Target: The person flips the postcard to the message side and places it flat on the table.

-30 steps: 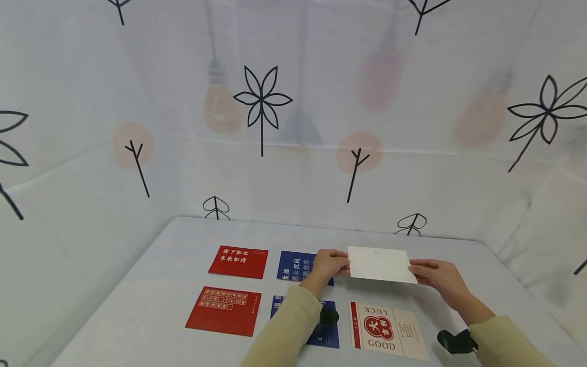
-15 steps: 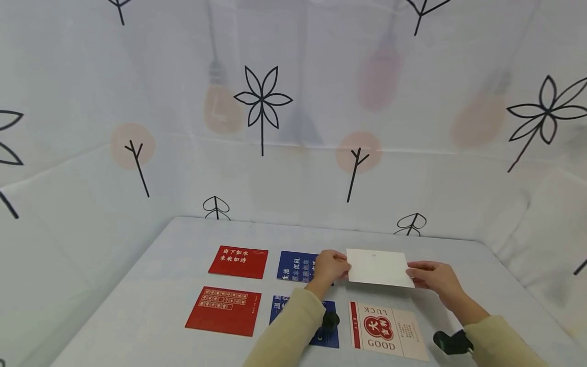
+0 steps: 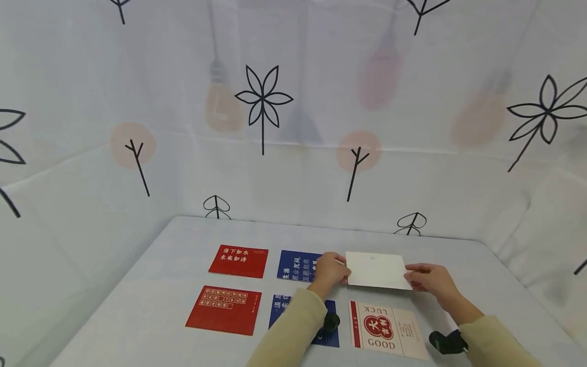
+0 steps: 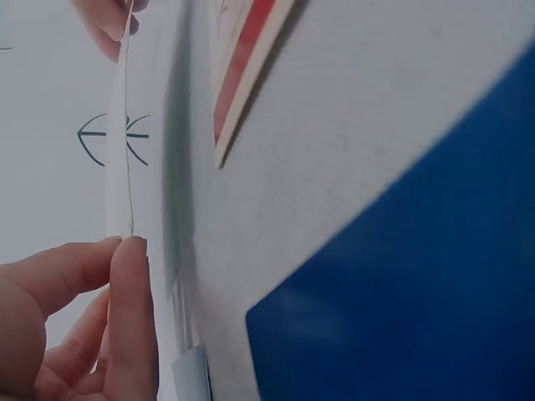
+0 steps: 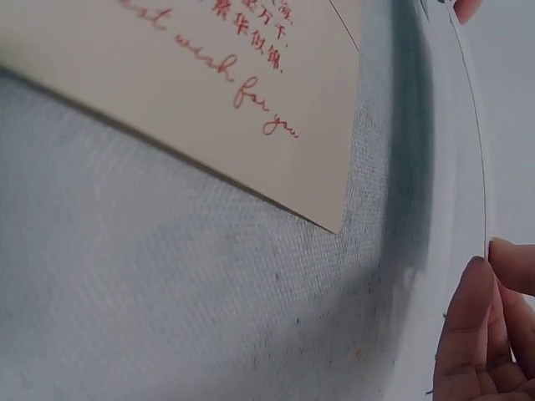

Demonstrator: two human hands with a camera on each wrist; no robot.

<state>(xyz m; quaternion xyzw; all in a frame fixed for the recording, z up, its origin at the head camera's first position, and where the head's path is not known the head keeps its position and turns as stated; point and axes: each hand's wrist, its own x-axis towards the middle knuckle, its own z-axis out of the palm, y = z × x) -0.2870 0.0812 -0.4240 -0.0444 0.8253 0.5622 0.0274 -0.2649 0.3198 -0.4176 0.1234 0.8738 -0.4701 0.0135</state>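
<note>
Left hand point(image 3: 329, 271) and right hand point(image 3: 433, 280) pinch the white card point(image 3: 378, 270) by opposite edges above the desk point(image 3: 153, 295); judged a placing step, calling for level lowering.

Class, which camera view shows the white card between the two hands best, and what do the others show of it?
The head view: nearly one whole face of the white card shows between the left hand and right hand. Both wrist views catch it nearly edge-on, as a thin strip.
</note>
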